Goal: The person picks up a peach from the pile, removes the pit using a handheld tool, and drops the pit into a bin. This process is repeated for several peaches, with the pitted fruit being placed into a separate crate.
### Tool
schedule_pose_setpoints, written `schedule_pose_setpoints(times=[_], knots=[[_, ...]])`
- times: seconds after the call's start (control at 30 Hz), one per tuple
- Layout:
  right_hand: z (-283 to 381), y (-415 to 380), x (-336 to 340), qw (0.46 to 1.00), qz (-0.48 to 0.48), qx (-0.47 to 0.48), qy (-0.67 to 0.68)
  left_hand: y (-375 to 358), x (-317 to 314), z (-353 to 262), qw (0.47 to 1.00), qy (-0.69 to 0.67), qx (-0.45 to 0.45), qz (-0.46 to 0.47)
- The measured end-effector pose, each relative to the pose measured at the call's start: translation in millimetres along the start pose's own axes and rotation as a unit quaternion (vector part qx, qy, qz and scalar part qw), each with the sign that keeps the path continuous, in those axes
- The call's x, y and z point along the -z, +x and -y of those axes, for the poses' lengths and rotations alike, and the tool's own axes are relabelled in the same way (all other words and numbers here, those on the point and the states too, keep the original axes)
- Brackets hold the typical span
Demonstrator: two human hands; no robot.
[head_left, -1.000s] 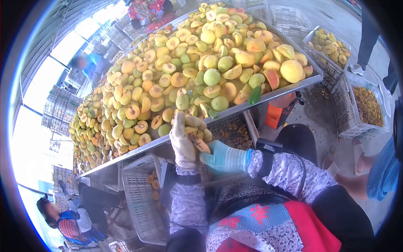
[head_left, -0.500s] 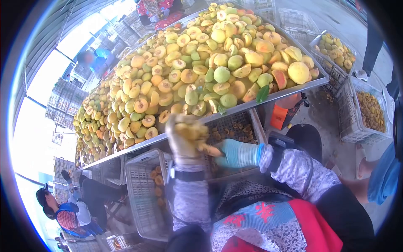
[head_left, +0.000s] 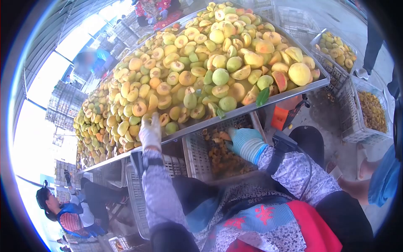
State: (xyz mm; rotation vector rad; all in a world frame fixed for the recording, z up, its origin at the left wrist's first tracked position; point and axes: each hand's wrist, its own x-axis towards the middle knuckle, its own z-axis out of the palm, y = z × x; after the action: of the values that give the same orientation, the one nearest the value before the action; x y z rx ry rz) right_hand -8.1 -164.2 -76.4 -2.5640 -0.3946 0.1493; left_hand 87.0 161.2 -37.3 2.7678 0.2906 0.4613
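A ribbed grey roof [head_left: 44, 46] slopes across the upper left, above glaring white light [head_left: 29, 134]. Stacked crates [head_left: 63, 103] stand along that side; the grey floor [head_left: 348, 35] bears dark stains [head_left: 315, 107].

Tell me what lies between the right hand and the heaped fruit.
Between the right hand and the heaped fruit, the head view shows part of a crate, then the metal table rim.

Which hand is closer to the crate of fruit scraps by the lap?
Right. The right hand is over the crate of fruit scraps; the left hand is farther left, at the edge of the metal table.
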Motion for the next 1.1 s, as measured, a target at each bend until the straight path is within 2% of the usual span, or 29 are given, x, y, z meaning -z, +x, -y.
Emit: schedule_pose_setpoints(times=[0.03, 0.1, 0.13, 0.17, 0.2, 0.23, 0.27, 0.3, 0.37, 0.4, 0.43, 0.47, 0.5, 0.53, 0.57, 0.63, 0.8, 0.9, 1.0, 1.07, 1.1], knots=[[2, -2, 4, 1.0, -0.002, -0.004, -0.002, 3, -5, -24, 0.997, 0.035, 0.067, 0.027], [9, -2, 10, 0.999, -0.02, -0.003, 0.041, 17, -27, -27, 0.989, 0.107, 0.053, 0.083], [9, -2, 9, 0.998, -0.027, 0.001, 0.061, 19, -31, -24, 0.992, 0.118, 0.009, 0.042], [9, -1, 6, 0.998, -0.027, -0.003, 0.062, 19, -34, -20, 0.992, 0.118, 0.006, 0.045], [10, 0, 5, 0.995, -0.047, 0.026, 0.086, 15, -29, -24, 0.993, -0.099, 0.023, 0.062], [13, 3, 5, 0.99, -0.069, 0.057, 0.108, 12, -23, -28, 0.947, -0.311, 0.039, 0.075], [19, 4, 5, 0.98, -0.106, 0.073, 0.153, 5, -21, -35, 0.853, -0.505, 0.122, 0.054], [25, 7, 5, 0.979, -0.107, 0.074, 0.154, -2, -7, -53, 0.805, -0.561, 0.195, 0.014], [39, 13, 1, 0.929, -0.206, 0.165, 0.26, -36, 30, -93, 0.797, -0.582, 0.161, 0.024], [47, 13, 3, 0.919, -0.212, 0.18, 0.279, -51, 28, -94, 0.928, -0.368, -0.029, -0.045], [52, 14, 4, 0.919, -0.211, 0.181, 0.28, -63, 27, -97, 0.963, -0.117, -0.217, -0.108], [55, 14, 5, 0.931, -0.201, 0.157, 0.262, -71, 26, -102, 0.947, -0.052, -0.297, -0.108], [56, 14, 5, 0.941, -0.192, 0.131, 0.244, -83, 25, -113, 0.948, -0.129, -0.274, -0.099], [55, 13, 6, 0.956, -0.163, 0.106, 0.22, -96, 27, -136, 0.863, -0.501, -0.06, -0.016], [52, 13, 7, 0.956, -0.164, 0.103, 0.219, -105, 29, -152, 0.606, -0.774, 0.167, 0.072], [47, 12, 9, 0.969, -0.125, 0.078, 0.196, -109, 24, -154, 0.606, -0.778, 0.158, 0.058], [52, 8, 6, 0.963, -0.129, 0.107, 0.212, -111, 17, -147, 0.594, -0.793, 0.124, 0.048], [57, 7, 8, 0.968, -0.11, 0.096, 0.202, -115, 17, -152, 0.605, -0.789, 0.101, 0.038], [59, 9, 11, 0.975, -0.054, 0.077, 0.199, -115, 14, -150, 0.576, -0.81, 0.098, 0.048], [58, 11, 3, 0.969, -0.029, 0.072, 0.234, -117, 17, -155, 0.611, -0.785, 0.094, 0.029], [57, 10, 2, 0.969, -0.028, 0.07, 0.235, -118, 17, -156, 0.611, -0.785, 0.095, 0.029]])
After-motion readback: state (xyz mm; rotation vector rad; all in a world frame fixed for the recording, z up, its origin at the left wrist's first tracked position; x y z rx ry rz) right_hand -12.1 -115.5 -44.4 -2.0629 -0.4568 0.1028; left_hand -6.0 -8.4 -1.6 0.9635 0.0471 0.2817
